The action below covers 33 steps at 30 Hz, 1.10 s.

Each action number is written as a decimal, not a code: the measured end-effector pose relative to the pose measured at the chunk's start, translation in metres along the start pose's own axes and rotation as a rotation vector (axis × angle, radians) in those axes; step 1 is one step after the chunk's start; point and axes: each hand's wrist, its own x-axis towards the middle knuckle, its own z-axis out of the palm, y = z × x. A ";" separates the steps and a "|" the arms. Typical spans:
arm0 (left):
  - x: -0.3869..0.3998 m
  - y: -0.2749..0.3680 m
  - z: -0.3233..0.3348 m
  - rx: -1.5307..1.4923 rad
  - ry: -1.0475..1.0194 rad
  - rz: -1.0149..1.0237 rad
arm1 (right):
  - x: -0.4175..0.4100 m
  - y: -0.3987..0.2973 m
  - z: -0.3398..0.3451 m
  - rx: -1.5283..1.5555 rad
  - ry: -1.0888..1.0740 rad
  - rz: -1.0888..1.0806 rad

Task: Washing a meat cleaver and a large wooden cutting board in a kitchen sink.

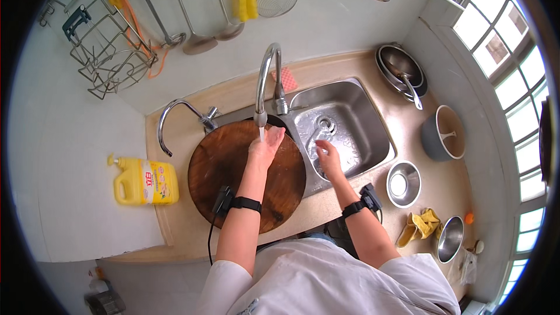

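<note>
Water runs from the tall chrome faucet (267,65) onto my left hand (265,148). That hand is turned palm up with nothing in it, above the thick round wooden cutting board (218,157). The board lies over most of the left basin, whose dark rim (280,121) shows behind it. My right hand (329,160) hovers at the near left part of the stainless steel sink basin (372,127), fingers loosely bent and apart, with nothing visible in them. Below the fingers, water spreads around the drain (326,125).
A second curved tap (175,107) and a yellow detergent jug (148,181) stand left. To the right are stacked pans (400,68), a grey pot (437,140), two metal bowls (403,183) (450,239) and a yellow cloth (418,227). Utensils (199,43) hang behind; a pink sponge (285,79) sits near the faucet.
</note>
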 end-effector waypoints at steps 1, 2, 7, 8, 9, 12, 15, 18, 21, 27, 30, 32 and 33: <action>-0.002 0.005 -0.006 0.008 -0.013 0.035 | 0.000 -0.028 0.019 0.181 -0.064 0.007; -0.004 0.008 -0.008 0.017 -0.032 0.063 | -0.001 -0.050 0.037 0.356 -0.108 0.025; -0.021 0.010 0.006 0.170 0.152 0.139 | -0.009 -0.107 0.124 0.682 -0.370 0.115; -0.025 0.009 0.005 0.245 0.168 0.271 | -0.012 -0.109 0.128 0.727 -0.405 0.199; -0.032 0.012 -0.002 0.318 0.197 0.411 | -0.018 -0.121 0.133 0.771 -0.455 0.287; -0.048 -0.013 0.010 0.531 0.039 0.412 | 0.023 -0.088 0.136 1.046 -0.390 0.423; -0.044 -0.013 -0.021 1.178 0.118 0.588 | 0.010 -0.110 0.137 1.077 -0.520 0.488; -0.002 -0.014 -0.032 1.248 -0.020 0.698 | 0.022 -0.079 0.155 1.162 -0.574 0.494; -0.013 0.003 -0.028 1.279 0.063 0.732 | -0.002 -0.111 0.134 1.124 -0.590 0.653; -0.027 0.015 0.002 0.909 0.240 0.563 | -0.014 -0.147 0.115 1.177 -0.480 0.358; -0.037 0.007 0.016 0.655 0.241 0.602 | 0.000 -0.142 0.118 1.278 -0.490 0.332; -0.043 0.005 0.006 0.712 0.239 0.625 | 0.008 -0.145 0.120 1.268 -0.475 0.457; -0.046 0.004 0.000 0.771 0.224 0.639 | 0.012 -0.147 0.120 1.253 -0.445 0.574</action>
